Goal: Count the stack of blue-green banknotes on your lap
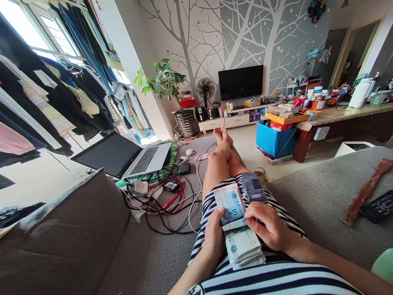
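My left hand [215, 233] is closed around a wad of banknotes [229, 201], its thumb lying along the left edge. The top note is bluish-green and shows a 10. At the wad's lower right edge, my right hand [267, 224] pinches a banknote [236, 224] between thumb and fingers; this note looks folded over or lifted. Below the hands, a thick pile of greenish banknotes [244, 247] rests on my lap, its edges uneven. A phone [256, 194] with its screen lit lies on my striped clothing, just beyond my right hand.
Tangled cables [170, 196] and a charger [139, 186] lie on the sofa at left, near an open laptop [135, 157]. To the right are a wooden back scratcher [365, 194] and a black remote control [379, 207]. Farther off stand a blue bin [274, 141] and a cluttered table [331, 116].
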